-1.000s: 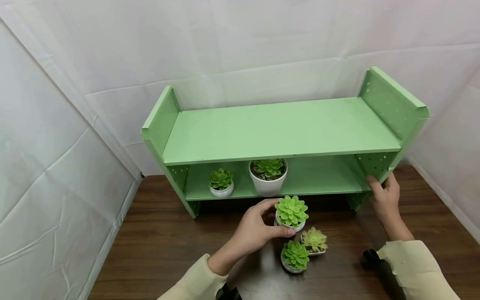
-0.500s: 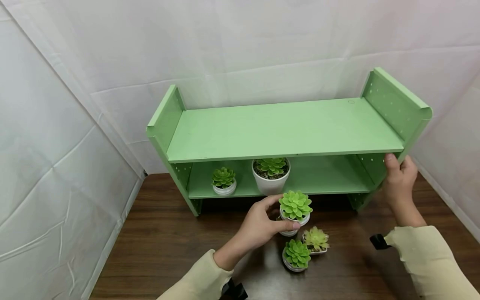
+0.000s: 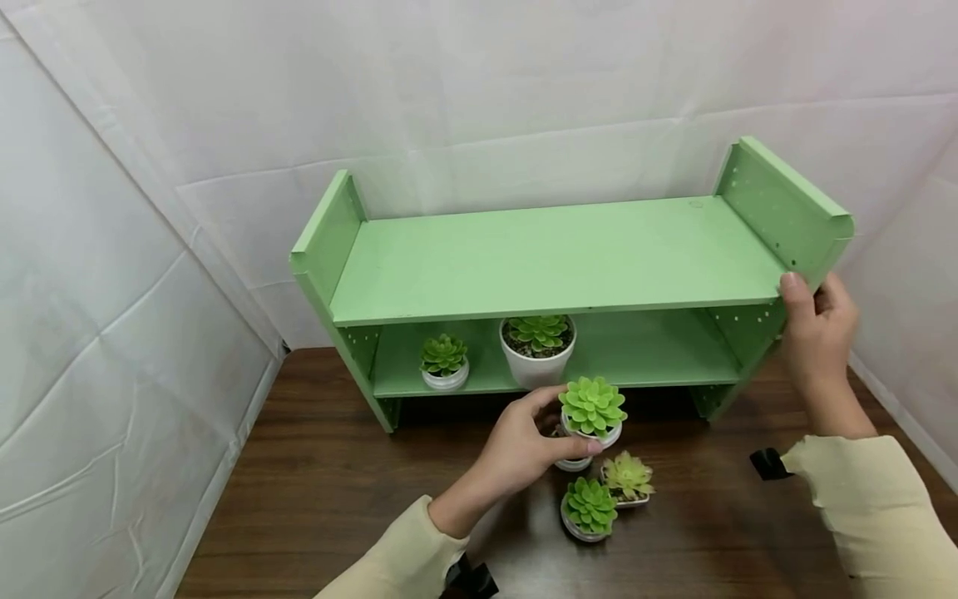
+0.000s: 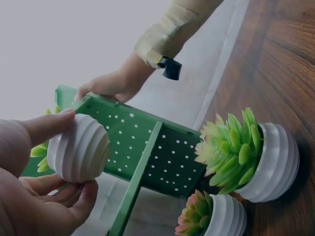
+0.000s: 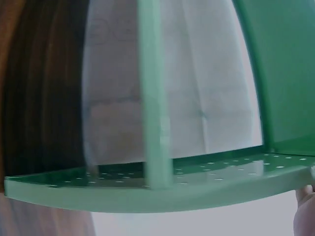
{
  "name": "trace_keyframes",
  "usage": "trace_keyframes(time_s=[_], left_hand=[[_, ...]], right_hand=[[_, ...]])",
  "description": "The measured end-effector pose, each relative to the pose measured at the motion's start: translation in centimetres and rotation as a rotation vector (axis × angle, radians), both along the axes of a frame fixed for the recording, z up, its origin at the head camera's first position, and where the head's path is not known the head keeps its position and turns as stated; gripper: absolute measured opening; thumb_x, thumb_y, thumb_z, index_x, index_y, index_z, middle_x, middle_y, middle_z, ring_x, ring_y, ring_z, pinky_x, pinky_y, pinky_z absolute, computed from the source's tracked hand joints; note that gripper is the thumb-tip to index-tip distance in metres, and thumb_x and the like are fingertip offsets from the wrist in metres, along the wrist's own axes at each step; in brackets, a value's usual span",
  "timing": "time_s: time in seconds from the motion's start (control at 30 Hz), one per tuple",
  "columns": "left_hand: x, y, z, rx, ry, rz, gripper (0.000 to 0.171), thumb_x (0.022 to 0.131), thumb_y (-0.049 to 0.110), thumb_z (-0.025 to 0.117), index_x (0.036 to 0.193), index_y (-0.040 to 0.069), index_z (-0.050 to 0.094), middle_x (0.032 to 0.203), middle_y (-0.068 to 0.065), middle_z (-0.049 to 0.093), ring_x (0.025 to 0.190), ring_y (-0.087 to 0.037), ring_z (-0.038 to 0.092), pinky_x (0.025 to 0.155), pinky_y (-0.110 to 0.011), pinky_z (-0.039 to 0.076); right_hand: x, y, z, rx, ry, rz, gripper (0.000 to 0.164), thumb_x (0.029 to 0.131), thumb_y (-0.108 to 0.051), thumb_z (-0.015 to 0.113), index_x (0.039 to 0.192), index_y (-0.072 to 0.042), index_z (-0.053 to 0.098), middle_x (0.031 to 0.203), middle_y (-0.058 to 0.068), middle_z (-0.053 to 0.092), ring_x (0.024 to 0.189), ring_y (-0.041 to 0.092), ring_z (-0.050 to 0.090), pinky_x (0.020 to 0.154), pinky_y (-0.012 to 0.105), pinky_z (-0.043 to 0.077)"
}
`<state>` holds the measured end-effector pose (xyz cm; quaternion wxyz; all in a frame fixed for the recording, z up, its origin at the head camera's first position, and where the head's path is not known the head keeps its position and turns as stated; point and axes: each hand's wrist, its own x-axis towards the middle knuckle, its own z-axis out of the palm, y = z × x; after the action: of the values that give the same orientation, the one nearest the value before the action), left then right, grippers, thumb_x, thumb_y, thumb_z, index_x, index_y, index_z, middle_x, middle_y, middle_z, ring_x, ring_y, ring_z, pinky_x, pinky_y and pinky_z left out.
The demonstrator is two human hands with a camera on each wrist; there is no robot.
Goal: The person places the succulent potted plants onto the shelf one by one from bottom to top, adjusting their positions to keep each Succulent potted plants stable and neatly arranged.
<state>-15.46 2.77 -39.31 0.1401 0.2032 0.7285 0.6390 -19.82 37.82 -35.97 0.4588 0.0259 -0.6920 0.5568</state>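
My left hand (image 3: 516, 445) pinches a small potted succulent (image 3: 593, 406) between thumb and fingers, in front of the green shelf. The white ribbed pot (image 4: 81, 150) hangs tilted in the left wrist view. Part of another white pot (image 3: 574, 463) shows just below it. At the right, my right hand (image 3: 820, 337) grips the shelf's side panel (image 3: 786, 208), its thumb by the upper board's front corner. In the right wrist view only a bit of that hand (image 5: 305, 216) shows. The two-tier green shelf (image 3: 561, 258) stands on a dark wooden table (image 3: 322, 499).
Two more potted succulents, one bright green (image 3: 589, 509) and one paler (image 3: 627, 480), stand on the table before the shelf. The lower board bears a small succulent (image 3: 444, 359) at left and a larger white pot (image 3: 536, 362) near the middle. White cloth (image 3: 524, 100) hangs behind.
My right hand has slid up the side panel, from the lower board to the upper one. My left hand has raised its succulent slightly to the right, showing the pot below.
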Motion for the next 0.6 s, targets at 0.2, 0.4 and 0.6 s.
trace_keyframes(time_s=[0.2, 0.4, 0.6], left_hand=[[0.1, 0.5, 0.2, -0.032, 0.008, 0.008, 0.074, 0.073, 0.023, 0.090, 0.138, 0.009, 0.057, 0.122, 0.006, 0.062, 0.107, -0.008, 0.058, 0.092, -0.028, 0.046], [0.0, 1.1, 0.2, 0.017, -0.026, 0.000, 0.070, 0.072, 0.017, 0.090, 0.135, 0.010, 0.059, 0.118, 0.007, 0.064, 0.103, -0.008, 0.061, 0.088, -0.028, 0.050], [-0.1, 1.9, 0.2, 0.022, -0.027, -0.022, 0.070, 0.072, 0.015, 0.090, 0.135, 0.010, 0.060, 0.115, 0.007, 0.065, 0.099, -0.007, 0.062, 0.085, -0.027, 0.051]], right_hand=[[0.4, 0.2, 2.5, 0.107, -0.217, -0.126, 0.020, 0.092, -0.017, 0.067, 0.111, -0.010, 0.071, 0.084, -0.012, 0.065, 0.072, 0.001, 0.060, 0.061, 0.011, 0.046], [0.4, -0.6, 3.9, 0.126, -0.328, -0.060, 0.023, 0.097, -0.020, 0.061, 0.115, -0.006, 0.067, 0.088, -0.015, 0.065, 0.078, 0.000, 0.060, 0.069, 0.014, 0.045], [0.2, -1.2, 3.9, 0.048, -0.292, -0.062, 0.024, 0.097, -0.016, 0.059, 0.116, -0.002, 0.067, 0.091, -0.011, 0.066, 0.081, 0.003, 0.061, 0.073, 0.016, 0.045]])
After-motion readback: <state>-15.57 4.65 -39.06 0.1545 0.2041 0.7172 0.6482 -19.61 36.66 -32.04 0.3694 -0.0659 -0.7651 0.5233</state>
